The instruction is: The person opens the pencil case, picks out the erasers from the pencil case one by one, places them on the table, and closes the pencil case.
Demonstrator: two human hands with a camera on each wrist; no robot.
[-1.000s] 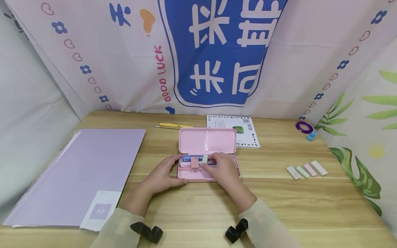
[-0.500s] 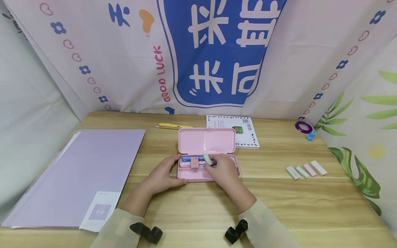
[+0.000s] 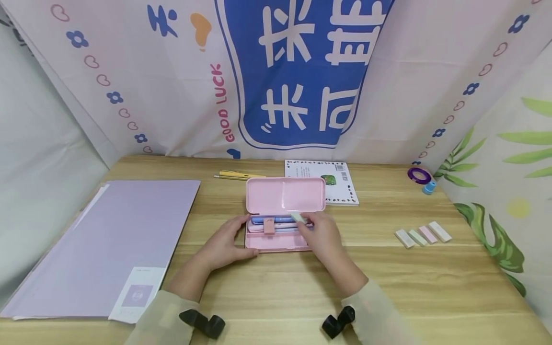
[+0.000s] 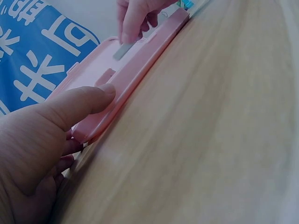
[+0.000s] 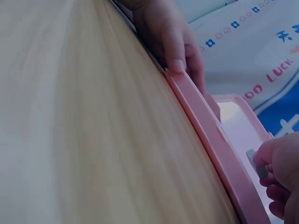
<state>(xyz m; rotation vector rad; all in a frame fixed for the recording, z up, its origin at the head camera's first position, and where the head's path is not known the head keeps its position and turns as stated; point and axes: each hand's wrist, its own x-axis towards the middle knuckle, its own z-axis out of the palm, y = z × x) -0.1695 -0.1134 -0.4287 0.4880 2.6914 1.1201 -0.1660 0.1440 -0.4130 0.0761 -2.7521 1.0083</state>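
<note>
A: Which hand carries the piece, and where does it sit?

B: My right hand [image 3: 322, 235] pinches a small pale-green eraser [image 3: 298, 218] between thumb and fingertips. It hangs over the tray of the open pink pencil case [image 3: 276, 242], at the far right end, just in front of the raised lid [image 3: 285, 195]. From the left wrist view the eraser [image 4: 122, 49] shows tilted, its lower end close to the inside of the case.

A: And the other hand?

B: My left hand [image 3: 224, 244] grips the case at its near left corner, thumb [image 4: 88, 100] laid along the front rim, the other fingers curled round the end and under the edge. It holds nothing else.

A: How does the eraser lie against the case?

B: Its long side runs slanted, from near left to far right, whereas the case runs left to right across the worktop [image 3: 388, 278]. The pens [image 3: 272, 220] in the tray follow the case's long side. A pink eraser [image 3: 269, 226] lies across them, left of my right fingers. My right hand is the nearer one to the free space at the right end; whether the eraser touches the tray I cannot tell.

A: What else is on the worktop?

B: Four erasers [image 3: 423, 235] lie in a row well apart to the right.
</note>
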